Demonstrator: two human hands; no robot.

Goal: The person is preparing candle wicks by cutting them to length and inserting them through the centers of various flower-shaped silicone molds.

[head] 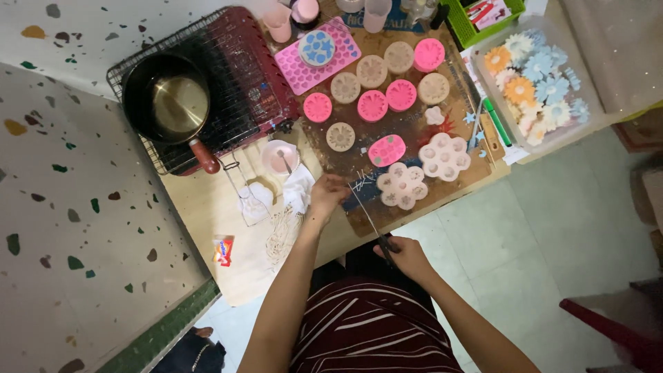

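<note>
My right hand (407, 257) grips scissors (371, 222). My left hand (326, 197) pinches something small at the blade tips, near the flower moulds (402, 185).

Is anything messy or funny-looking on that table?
A little. The board under the molds is stained and splashed with dried colour. Loose pale strings lie scattered near the left hand, beside a crumpled cloth. The right hand holds scissors. Nothing looks tipped over or broken.
</note>
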